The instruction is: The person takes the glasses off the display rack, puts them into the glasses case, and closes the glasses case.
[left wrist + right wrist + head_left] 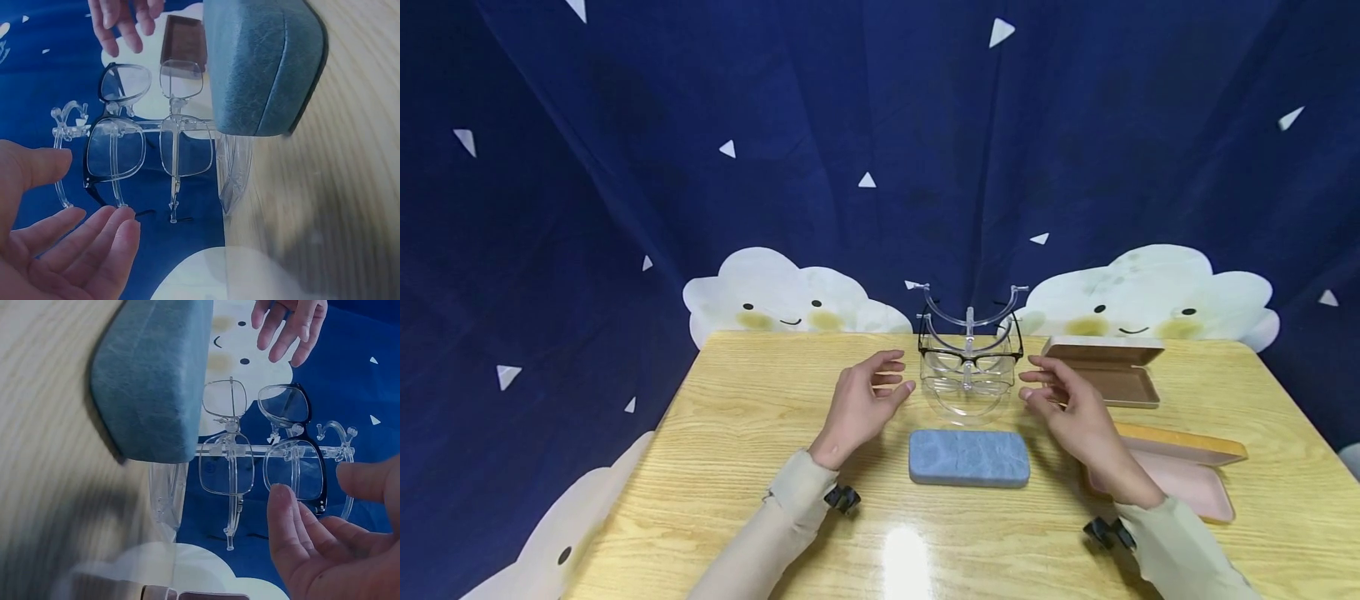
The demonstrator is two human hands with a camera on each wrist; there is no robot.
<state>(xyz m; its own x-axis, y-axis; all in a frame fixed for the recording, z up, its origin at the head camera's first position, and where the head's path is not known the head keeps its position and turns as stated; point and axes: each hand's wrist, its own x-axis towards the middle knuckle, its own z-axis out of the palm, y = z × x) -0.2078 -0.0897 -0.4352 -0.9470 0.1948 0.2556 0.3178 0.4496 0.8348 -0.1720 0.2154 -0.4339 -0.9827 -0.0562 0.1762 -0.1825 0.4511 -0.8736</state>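
Observation:
A clear plastic display stand (970,321) rises at the back middle of the table. Black-framed glasses (970,358) rest on one of its tiers, and thin metal-rimmed glasses (187,147) sit on the tier below. To the left of the stand is my left hand (868,398), fingers loosely bent and holding nothing. My right hand (1067,408) is on the other side, its fingers relaxed around bare air, with fingertips close to the black frame; whether they touch it I cannot tell. In front of the stand lies a closed blue glasses case (968,458).
Behind my right hand, a brown-lined glasses case (1112,383) lies with its lid up. An orange case with pink lining (1187,483), also open, is partly behind my right forearm. A dark blue curtain (850,100) with cloud pictures hangs past the wooden table's (737,392) far edge.

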